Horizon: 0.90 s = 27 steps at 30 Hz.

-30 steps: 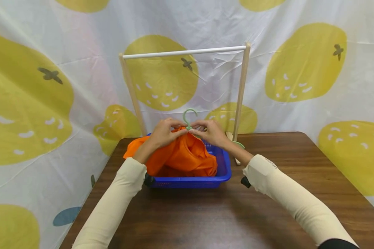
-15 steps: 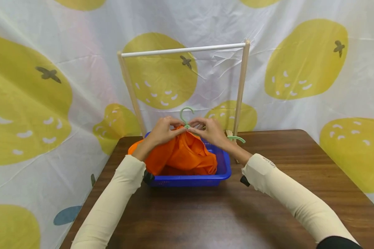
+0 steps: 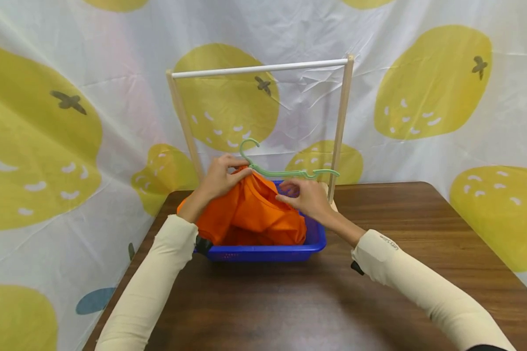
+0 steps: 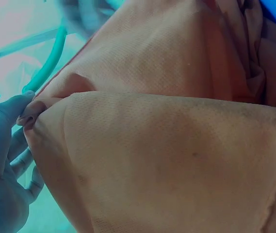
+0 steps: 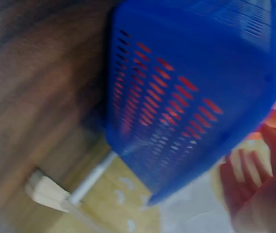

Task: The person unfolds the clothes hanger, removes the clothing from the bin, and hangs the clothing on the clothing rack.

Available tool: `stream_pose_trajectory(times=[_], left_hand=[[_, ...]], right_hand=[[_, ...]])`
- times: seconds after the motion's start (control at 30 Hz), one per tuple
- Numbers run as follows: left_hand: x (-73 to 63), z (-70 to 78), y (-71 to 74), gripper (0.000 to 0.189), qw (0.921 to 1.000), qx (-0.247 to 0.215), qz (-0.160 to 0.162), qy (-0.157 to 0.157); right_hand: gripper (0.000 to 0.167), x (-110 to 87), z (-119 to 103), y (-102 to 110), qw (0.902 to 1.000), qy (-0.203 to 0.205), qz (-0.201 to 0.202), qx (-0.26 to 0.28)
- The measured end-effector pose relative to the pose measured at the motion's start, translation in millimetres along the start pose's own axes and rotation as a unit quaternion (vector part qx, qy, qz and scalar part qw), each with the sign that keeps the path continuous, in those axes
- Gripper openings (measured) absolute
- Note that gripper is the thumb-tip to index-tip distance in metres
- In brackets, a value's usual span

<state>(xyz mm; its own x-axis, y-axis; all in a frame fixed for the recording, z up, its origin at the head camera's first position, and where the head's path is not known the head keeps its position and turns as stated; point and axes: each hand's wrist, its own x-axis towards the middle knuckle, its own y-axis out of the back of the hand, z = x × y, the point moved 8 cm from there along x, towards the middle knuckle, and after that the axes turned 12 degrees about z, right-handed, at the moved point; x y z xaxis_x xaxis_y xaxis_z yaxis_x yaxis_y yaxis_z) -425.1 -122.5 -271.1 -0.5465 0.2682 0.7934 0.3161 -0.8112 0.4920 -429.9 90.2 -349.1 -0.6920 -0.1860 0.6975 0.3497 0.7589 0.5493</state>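
Note:
My left hand (image 3: 226, 176) pinches an orange shirt (image 3: 263, 209) at its top edge, right by the neck of a green clothes hanger (image 3: 285, 173). The hanger's hook points up, and its right arm extends bare past the neckline; its left arm is hidden behind hand and cloth. In the left wrist view, thumb and fingers hold a fold of the shirt (image 4: 176, 150) beside the hanger (image 4: 50, 63). My right hand (image 3: 309, 197) is just below the hanger's right arm, its fingers loosely bent and apart, thumb close to the shirt's neckline. Folds of the shirt hang into a blue basket (image 3: 263, 253).
Behind the basket stands a rack with a white rail (image 3: 263, 68) and wooden posts (image 3: 341, 122). A foot of the rack (image 5: 48, 193) shows near the basket's side in the right wrist view. A fruit-patterned cloth (image 3: 421, 97) hangs behind the brown table (image 3: 377, 273).
My right hand has left the hanger's neck, moving right and down. My left hand has shifted left and slightly up with hanger and shirt, and the hanger's right arm now shows along its length.

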Motion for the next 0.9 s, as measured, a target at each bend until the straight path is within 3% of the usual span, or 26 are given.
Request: stream_pose_trajectory(times=[0.13,0.3,0.43,0.57,0.83,0.9], left_hand=[[0.2,-1.5,4.5,0.021,1.0,0.003,0.007,0.001],[-0.4,-4.9,10.8,0.023,1.0,0.003,0.004,0.004],[-1.1,-7.6,18.8,0.023,0.9999,0.01,0.005,0.003],[-3.1,-8.5,27.4,0.022,0.9996,0.025,0.009,-0.005],[-6.8,-4.3,34.1,0.014,0.9979,0.054,-0.009,-0.034],[-8.2,-5.0,35.0,0.013,0.9976,0.058,-0.017,-0.035]], right_hand=[[0.037,-12.6,27.1,-15.9,0.9911,-0.051,-0.1,-0.071],[0.015,-8.5,37.9,-15.5,0.9867,-0.068,-0.145,-0.029],[0.014,3.9,48.3,-0.8,0.9833,-0.118,-0.135,0.034],[0.021,13.9,64.5,19.9,0.9737,-0.177,-0.101,0.103],[0.043,22.6,87.4,48.0,0.9324,-0.274,-0.055,0.229],[0.041,23.4,89.2,51.1,0.9278,-0.283,-0.054,0.236]])
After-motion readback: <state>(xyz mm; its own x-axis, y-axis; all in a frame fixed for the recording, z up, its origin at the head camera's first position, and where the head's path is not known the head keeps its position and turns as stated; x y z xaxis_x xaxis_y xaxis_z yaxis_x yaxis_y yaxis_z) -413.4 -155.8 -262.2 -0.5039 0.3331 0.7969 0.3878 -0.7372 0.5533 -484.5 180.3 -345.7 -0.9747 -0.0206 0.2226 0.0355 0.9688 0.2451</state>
